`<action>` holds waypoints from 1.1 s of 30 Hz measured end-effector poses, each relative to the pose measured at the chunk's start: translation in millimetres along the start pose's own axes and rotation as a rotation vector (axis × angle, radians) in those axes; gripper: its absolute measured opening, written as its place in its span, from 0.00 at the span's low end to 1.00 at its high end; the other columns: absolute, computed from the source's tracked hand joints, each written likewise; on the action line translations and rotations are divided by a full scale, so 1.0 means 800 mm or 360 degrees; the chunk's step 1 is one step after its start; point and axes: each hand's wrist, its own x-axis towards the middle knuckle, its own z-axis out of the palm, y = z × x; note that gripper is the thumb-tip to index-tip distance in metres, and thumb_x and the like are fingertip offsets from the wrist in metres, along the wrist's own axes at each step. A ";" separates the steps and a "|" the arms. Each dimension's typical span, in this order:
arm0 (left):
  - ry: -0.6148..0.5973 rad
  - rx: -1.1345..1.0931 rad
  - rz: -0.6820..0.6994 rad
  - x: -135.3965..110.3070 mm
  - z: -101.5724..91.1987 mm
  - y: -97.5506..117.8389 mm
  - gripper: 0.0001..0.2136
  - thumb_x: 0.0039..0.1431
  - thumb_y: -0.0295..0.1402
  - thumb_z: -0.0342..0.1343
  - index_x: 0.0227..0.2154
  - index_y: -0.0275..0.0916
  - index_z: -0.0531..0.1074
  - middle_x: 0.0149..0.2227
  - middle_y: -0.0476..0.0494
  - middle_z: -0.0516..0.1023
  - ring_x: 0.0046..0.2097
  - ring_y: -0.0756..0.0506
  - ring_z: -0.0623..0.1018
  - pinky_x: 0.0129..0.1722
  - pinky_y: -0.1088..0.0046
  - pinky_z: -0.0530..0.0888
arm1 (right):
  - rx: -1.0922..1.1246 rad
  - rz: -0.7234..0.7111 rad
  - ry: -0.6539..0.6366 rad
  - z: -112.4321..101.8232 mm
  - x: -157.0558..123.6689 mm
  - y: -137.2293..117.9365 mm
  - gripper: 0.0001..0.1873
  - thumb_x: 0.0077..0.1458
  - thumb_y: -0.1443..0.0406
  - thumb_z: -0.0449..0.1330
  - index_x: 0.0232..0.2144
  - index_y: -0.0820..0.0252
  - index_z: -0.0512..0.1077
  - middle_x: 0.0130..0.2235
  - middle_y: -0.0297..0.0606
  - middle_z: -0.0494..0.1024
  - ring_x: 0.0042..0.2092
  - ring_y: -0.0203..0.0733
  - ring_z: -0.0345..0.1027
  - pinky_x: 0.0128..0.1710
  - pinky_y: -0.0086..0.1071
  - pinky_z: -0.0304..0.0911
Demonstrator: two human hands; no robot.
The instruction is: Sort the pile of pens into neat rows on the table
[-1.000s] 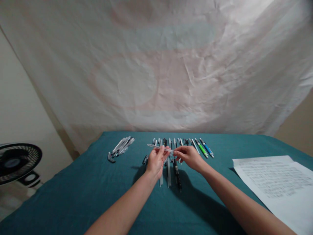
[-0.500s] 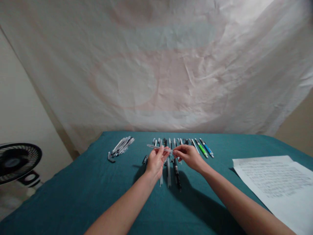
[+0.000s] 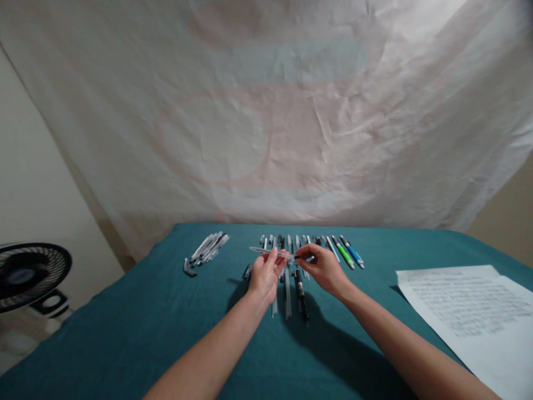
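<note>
My left hand (image 3: 265, 275) pinches a clear pen (image 3: 263, 250) and holds it level above a row of pens (image 3: 308, 243) laid out on the teal tablecloth (image 3: 137, 328). My right hand (image 3: 322, 268) pinches the pen's right end, fingers closed on it. More pens (image 3: 300, 300) lie on the cloth under and just in front of both hands. A green pen (image 3: 344, 254) and a blue pen (image 3: 353, 253) close the row on the right.
A bundle of clear pens (image 3: 206, 249) lies at the left of the cloth. Printed paper sheets (image 3: 466, 311) lie at the right edge. A black fan (image 3: 29, 276) stands off the table's left side. A creased white sheet (image 3: 266, 111) hangs behind.
Both hands have lifted the clear pen very slightly; otherwise they stay in place.
</note>
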 end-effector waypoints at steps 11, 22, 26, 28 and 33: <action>0.0155 -0.0055 0.0031 0.003 0.001 0.008 0.06 0.49 0.30 0.54 0.26 0.32 0.64 0.29 0.41 0.75 0.34 0.50 0.76 0.37 0.75 0.72 | -0.0346 0.0048 -0.0337 -0.023 0.004 0.001 0.07 0.44 0.65 0.56 0.28 0.63 0.70 0.27 0.36 0.73 0.29 0.35 0.65 0.29 0.26 0.59; 0.0129 -0.0054 0.0049 0.005 -0.002 0.006 0.05 0.49 0.29 0.54 0.27 0.32 0.65 0.30 0.41 0.75 0.34 0.49 0.76 0.37 0.74 0.72 | -0.1441 0.0168 -0.0591 -0.015 -0.009 0.021 0.05 0.45 0.64 0.56 0.27 0.58 0.70 0.30 0.38 0.74 0.34 0.40 0.67 0.28 0.27 0.52; 0.0129 -0.0061 0.0041 0.004 -0.001 0.006 0.06 0.49 0.30 0.54 0.27 0.32 0.65 0.29 0.41 0.75 0.34 0.50 0.76 0.37 0.74 0.72 | -0.1551 0.0157 -0.0611 -0.011 -0.012 0.020 0.05 0.46 0.64 0.56 0.28 0.58 0.68 0.33 0.38 0.74 0.36 0.42 0.67 0.29 0.27 0.53; 0.0115 -0.0059 0.0032 0.004 -0.001 0.007 0.05 0.49 0.30 0.54 0.27 0.32 0.65 0.29 0.41 0.75 0.34 0.50 0.76 0.37 0.75 0.72 | -0.1597 0.0143 -0.0599 -0.009 -0.013 0.020 0.04 0.47 0.65 0.54 0.28 0.58 0.68 0.33 0.39 0.73 0.36 0.42 0.67 0.29 0.28 0.53; 0.0106 -0.0068 -0.0002 0.004 -0.001 0.006 0.06 0.49 0.30 0.54 0.27 0.32 0.65 0.30 0.41 0.75 0.34 0.50 0.76 0.37 0.75 0.71 | -0.1664 0.0134 -0.0594 -0.005 -0.017 0.019 0.05 0.49 0.64 0.52 0.30 0.59 0.67 0.35 0.40 0.73 0.36 0.42 0.68 0.31 0.28 0.54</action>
